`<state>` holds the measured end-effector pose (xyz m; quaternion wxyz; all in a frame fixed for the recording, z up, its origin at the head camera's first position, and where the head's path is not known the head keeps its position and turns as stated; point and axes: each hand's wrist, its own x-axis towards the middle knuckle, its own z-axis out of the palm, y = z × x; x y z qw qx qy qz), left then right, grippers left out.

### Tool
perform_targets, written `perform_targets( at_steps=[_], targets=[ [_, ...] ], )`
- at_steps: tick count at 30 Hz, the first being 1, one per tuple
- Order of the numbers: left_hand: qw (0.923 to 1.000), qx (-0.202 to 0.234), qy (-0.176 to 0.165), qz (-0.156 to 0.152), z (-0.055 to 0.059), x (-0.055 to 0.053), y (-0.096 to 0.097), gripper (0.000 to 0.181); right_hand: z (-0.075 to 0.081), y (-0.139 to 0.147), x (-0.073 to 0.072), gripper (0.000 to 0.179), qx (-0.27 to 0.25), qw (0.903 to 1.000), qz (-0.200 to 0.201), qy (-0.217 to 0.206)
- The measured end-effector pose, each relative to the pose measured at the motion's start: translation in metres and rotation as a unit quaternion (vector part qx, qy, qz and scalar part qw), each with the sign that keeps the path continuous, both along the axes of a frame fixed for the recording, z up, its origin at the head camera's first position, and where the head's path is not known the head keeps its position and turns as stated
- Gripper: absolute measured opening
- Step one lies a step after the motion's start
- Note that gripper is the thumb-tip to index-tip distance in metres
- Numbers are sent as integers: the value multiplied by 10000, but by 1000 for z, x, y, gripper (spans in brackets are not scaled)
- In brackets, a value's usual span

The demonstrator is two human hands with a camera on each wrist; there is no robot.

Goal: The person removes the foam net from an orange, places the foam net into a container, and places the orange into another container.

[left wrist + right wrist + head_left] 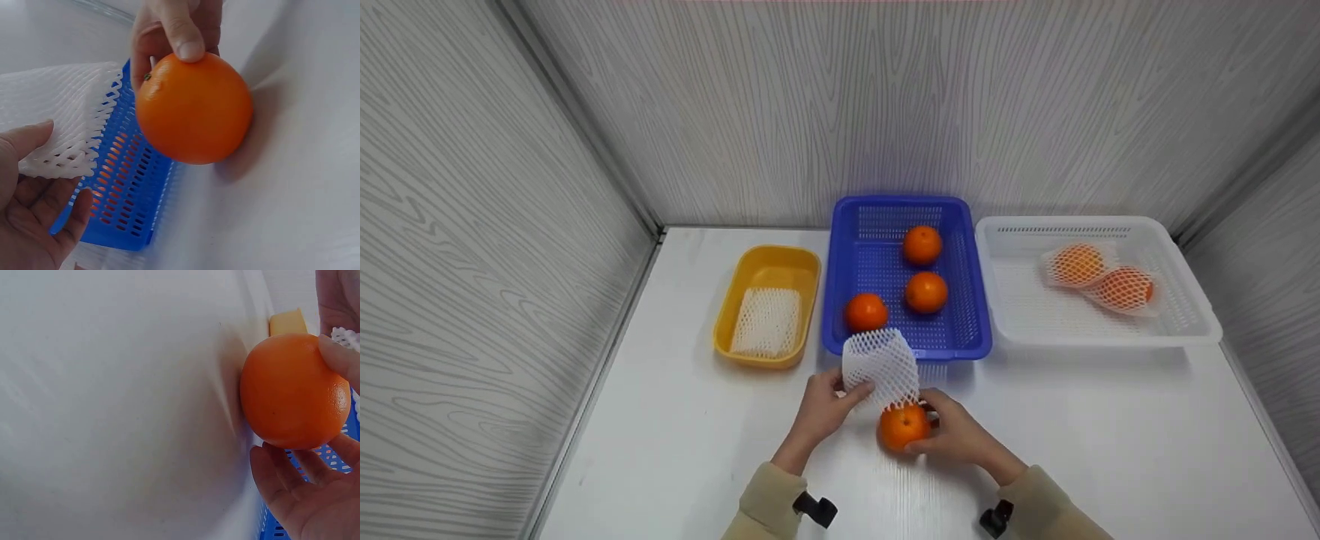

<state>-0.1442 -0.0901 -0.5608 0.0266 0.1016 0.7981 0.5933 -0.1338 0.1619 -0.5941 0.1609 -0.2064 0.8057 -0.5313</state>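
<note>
My left hand (826, 409) pinches a white foam net sleeve (880, 367) between thumb and fingers, its mesh end hanging toward the orange. An orange (903, 429) is gripped by my right hand (960, 433), the thumb on the near side and the fingers round the far side. In the head view the sleeve's lower edge overlaps the top of this orange. The left wrist view shows the sleeve (56, 115) flat, with a zigzag cut edge facing the orange (194, 109). Seen from the right wrist, the orange (295, 391) sits between thumb and fingertips.
Behind the hands stands a blue basket (840, 225) with three loose oranges. To its left, a yellow tub (724, 330) holds more foam net sleeves (767, 322). On the right, a white basket (1057, 337) contains two oranges (1123, 289) in net sleeves. Panels border the white table (675, 465).
</note>
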Motion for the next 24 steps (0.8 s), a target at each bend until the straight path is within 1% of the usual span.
perform_targets(
  at_steps=[3, 6, 7, 8, 10, 13, 14, 15, 17, 18, 21, 24],
  targets=[
    [9997, 25, 163, 155, 11, -6, -9, 33, -1, 0, -1, 69, 82, 9999, 9, 65],
    [9983, 62, 479, 332, 21, -13, -21, 34, -3, 1, -1, 68, 172, 9997, 30, 149],
    [9975, 66, 561, 422, 27, -14, -24, 33, -3, 1, -1, 69, 184, 9997, 44, 173],
    [9969, 83, 601, 496, 31, -17, -29, 33, -4, 1, -1, 69, 191, 9996, 52, 179],
    [9955, 171, 664, 656, 35, -22, -39, 37, -5, 1, -1, 69, 192, 9996, 69, 191],
    [9928, 165, 704, 953, 41, -30, -56, 39, -5, 1, -1, 70, 181, 9997, 69, 167],
    [9920, 142, 719, 1030, 38, -35, -63, 40, -5, 1, -1, 70, 187, 9997, 66, 168],
    [9906, 93, 766, 1131, 39, -37, -69, 40, -5, 1, -1, 70, 206, 9996, 65, 177],
    [9875, -169, 835, 1324, 41, -42, -81, 39, -5, 0, -1, 69, 232, 9995, 77, 212],
    [9862, -317, 809, 1413, 42, -45, -87, 39, -5, 0, -1, 69, 243, 9994, 82, 225],
    [9816, -814, 613, 1616, 44, -54, -102, 43, -5, 0, -1, 69, 251, 9993, 108, 271],
    [9752, -1324, 312, 1747, 43, -63, -115, 46, -5, 1, -1, 69, 203, 9993, 117, 276]
  ],
)
